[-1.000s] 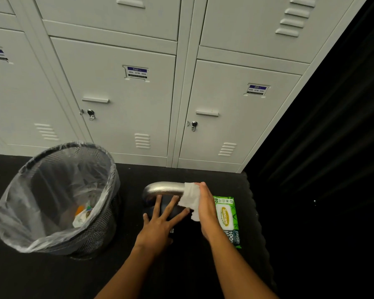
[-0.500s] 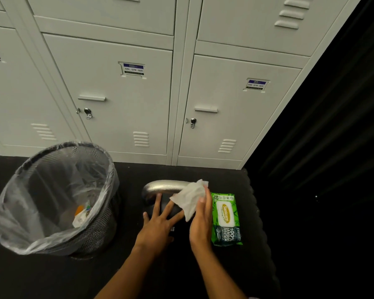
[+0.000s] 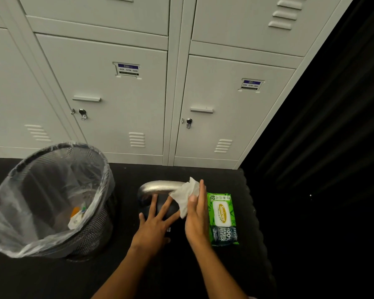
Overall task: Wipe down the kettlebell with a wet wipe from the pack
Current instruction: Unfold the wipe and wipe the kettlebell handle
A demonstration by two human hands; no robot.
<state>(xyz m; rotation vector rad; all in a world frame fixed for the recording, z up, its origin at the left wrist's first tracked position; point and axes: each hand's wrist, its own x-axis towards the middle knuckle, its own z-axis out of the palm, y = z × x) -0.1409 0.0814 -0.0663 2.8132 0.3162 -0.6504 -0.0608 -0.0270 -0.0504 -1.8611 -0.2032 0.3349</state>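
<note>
Head view: the kettlebell (image 3: 160, 187) stands on the floor mat (image 3: 125, 171). Our hands hide most of its dark body; we make out only the silver handle clearly. Left hand (image 3: 154, 225) lies flat on the body, fingers spread wide. Right hand (image 3: 195, 214) pinches the wet wipe (image 3: 185, 194) at the handle's right end. Pack (image 3: 221, 216) lies just right of the kettlebell, with the mat edge beyond it; bin (image 3: 91, 234) stands to the left.

I see a mesh bin (image 3: 95, 234) lined with a clear bag (image 3: 7, 240) on the black mat (image 3: 30, 279), grey lockers (image 3: 121, 117) behind it.
</note>
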